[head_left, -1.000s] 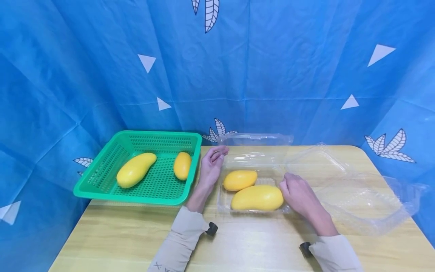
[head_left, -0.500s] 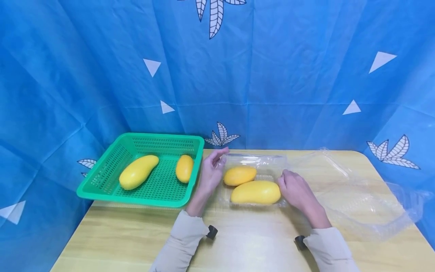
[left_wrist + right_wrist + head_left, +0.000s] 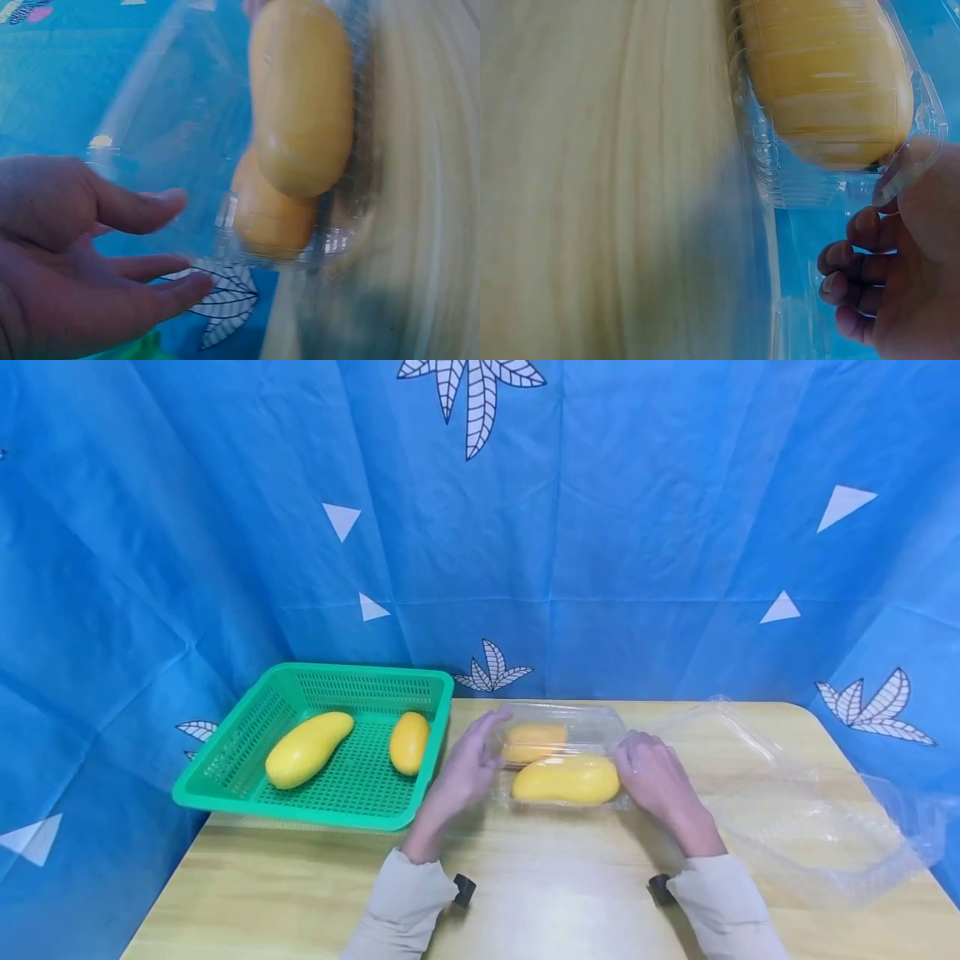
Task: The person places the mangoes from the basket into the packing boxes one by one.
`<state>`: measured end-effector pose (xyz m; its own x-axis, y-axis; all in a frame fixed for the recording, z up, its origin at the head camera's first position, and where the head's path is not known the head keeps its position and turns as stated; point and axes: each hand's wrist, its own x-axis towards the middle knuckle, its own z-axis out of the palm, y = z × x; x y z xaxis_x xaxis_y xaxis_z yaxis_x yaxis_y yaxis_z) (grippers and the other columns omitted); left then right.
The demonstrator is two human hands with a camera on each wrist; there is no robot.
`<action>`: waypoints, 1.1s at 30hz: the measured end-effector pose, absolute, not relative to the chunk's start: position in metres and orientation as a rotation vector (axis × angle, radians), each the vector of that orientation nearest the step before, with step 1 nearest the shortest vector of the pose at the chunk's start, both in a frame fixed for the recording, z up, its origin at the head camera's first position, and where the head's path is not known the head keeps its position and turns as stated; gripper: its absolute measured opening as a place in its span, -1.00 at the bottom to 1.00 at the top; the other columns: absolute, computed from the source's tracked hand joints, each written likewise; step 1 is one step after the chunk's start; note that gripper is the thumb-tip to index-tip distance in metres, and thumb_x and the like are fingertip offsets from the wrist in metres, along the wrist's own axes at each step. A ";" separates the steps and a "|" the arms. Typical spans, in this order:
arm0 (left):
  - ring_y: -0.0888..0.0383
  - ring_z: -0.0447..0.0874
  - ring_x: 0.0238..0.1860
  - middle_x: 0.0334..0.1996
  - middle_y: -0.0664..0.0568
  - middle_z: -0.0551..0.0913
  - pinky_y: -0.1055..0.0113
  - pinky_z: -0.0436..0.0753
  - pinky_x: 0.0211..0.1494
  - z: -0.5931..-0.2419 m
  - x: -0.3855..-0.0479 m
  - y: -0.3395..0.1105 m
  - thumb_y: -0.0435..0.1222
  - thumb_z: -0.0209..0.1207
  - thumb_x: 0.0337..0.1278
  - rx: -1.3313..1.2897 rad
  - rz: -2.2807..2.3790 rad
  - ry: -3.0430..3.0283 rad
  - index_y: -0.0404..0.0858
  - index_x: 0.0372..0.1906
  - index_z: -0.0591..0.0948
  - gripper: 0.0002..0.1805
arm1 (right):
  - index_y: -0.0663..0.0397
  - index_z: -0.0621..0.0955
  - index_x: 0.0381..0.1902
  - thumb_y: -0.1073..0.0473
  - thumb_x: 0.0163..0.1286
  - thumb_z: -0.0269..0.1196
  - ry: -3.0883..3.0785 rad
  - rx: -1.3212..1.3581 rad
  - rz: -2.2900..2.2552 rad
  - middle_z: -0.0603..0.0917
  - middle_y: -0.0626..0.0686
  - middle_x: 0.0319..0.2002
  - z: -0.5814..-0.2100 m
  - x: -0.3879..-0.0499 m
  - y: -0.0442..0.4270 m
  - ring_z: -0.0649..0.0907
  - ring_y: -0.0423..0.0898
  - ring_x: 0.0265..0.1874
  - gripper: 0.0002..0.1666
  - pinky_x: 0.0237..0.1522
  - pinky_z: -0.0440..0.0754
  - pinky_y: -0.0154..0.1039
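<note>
1. far left, a green basket [image 3: 296, 812] holds a curved yellow fruit [image 3: 309, 750] and, near its right wall, a small orange fruit [image 3: 409, 743]; its left corner juts past the edge of the tabletop [image 3: 315, 877] in the head view.
2. just beside the basket's right rim, with only a narrow gap, is the left grip [image 3: 467, 767], thumb and fingers spread and loose, by the left end of the clear container.
3. the clear container [image 3: 592, 725] sits mid-tabletop, its lid tilted over a rear fruit [image 3: 534, 742]; a larger front fruit [image 3: 566, 780] lies against it. a broad stretch of wood runs from the container's front edge toward the person.
4. the right grip [image 3: 658, 777] has its fingers curled, pinching the container's right corner.
5. right of that, just beyond the knuckles, clear packaging [image 3: 847, 878] spreads to the tabletop's right edge.
</note>
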<state>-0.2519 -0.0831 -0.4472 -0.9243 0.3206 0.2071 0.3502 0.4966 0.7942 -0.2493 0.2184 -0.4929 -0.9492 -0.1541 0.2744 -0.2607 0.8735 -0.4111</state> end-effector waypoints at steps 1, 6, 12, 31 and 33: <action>-0.17 0.15 0.55 0.55 -0.17 0.23 -0.09 0.36 0.47 -0.446 -0.249 -0.084 -0.73 0.13 0.10 -0.624 -1.387 -2.725 -0.17 0.50 0.37 -0.16 | 0.13 0.50 -0.40 0.18 0.56 -0.09 -2.808 0.319 0.658 0.52 0.08 -0.44 -0.493 -0.250 0.220 0.55 0.12 -0.37 -0.67 -0.29 0.56 0.10; -0.17 0.11 0.56 0.55 -0.20 0.21 -0.10 0.22 0.53 -0.441 -0.242 -0.087 -0.75 0.12 0.05 -0.732 -1.288 -2.760 -0.26 0.54 0.29 -0.12 | 0.17 0.59 -0.34 0.22 0.52 -0.06 -2.800 0.336 0.701 0.62 0.13 -0.31 -0.493 -0.253 0.223 0.61 0.18 -0.25 -0.68 -0.16 0.61 0.15; -0.32 0.07 0.55 0.59 -0.33 0.02 -0.22 0.41 0.40 -0.436 -0.237 -0.096 -0.65 0.16 0.13 -0.730 -1.355 -2.861 -0.22 0.60 0.20 -0.10 | 0.09 0.50 -0.35 0.20 0.58 -0.04 -2.800 0.278 0.805 0.54 0.05 -0.42 -0.488 -0.253 0.220 0.54 0.04 -0.39 -0.73 -0.31 0.58 -0.01; -0.16 0.66 0.03 0.57 -0.41 0.00 0.18 0.69 -0.25 -0.432 -0.237 -0.099 -0.53 0.32 0.15 -0.725 -1.355 -2.985 -0.16 0.62 0.18 -0.05 | 0.33 0.64 -0.03 0.26 0.57 0.08 -2.826 0.335 1.070 0.71 0.12 -0.25 -0.466 -0.237 0.233 0.63 -0.02 -0.28 -0.73 -0.16 0.64 -0.01; -0.01 0.66 -0.22 0.57 -0.41 0.01 0.28 0.66 -0.32 -0.431 -0.237 -0.098 -0.55 0.31 0.14 -0.737 -1.332 -2.993 -0.16 0.62 0.18 -0.04 | 0.39 0.63 0.06 0.30 0.54 0.07 -2.852 0.336 1.082 0.71 0.17 -0.19 -0.462 -0.233 0.234 0.63 -0.01 -0.30 -0.69 -0.18 0.63 -0.01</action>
